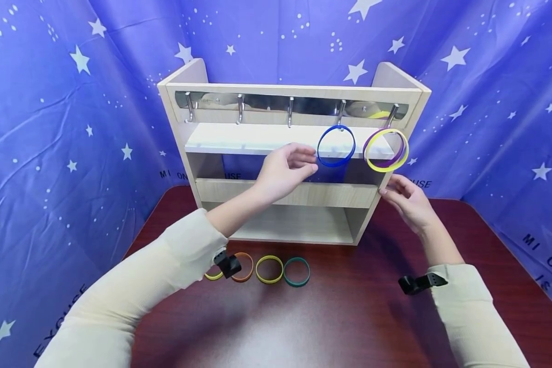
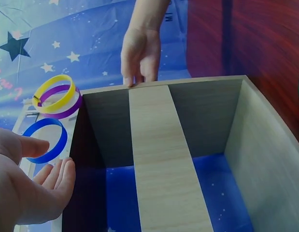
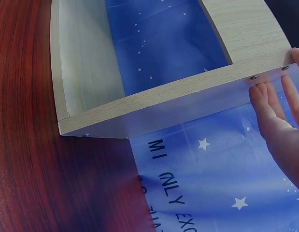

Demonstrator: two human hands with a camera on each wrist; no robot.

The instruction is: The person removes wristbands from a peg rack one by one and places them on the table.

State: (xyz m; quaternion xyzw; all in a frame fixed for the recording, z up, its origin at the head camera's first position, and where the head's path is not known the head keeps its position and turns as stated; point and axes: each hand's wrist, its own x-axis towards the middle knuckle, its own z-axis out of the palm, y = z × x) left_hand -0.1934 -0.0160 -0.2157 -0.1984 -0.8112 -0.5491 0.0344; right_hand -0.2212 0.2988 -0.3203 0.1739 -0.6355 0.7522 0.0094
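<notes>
Left hand (image 1: 282, 171) raised, fingers loosely spread, holding nothing, just left of blue ring (image 1: 336, 146) hanging on hook (image 1: 340, 112). Right hand (image 1: 407, 202), fingers straight, fingertips (image 3: 265, 96) touching right side panel of wooden rack (image 1: 299, 194).

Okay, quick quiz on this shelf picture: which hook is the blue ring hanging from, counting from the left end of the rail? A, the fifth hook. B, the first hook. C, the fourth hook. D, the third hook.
C: the blue ring hangs from the fourth of the five hooks on the metal rail, just left of the last hook, which carries the yellow ring and the purple ring.
</notes>
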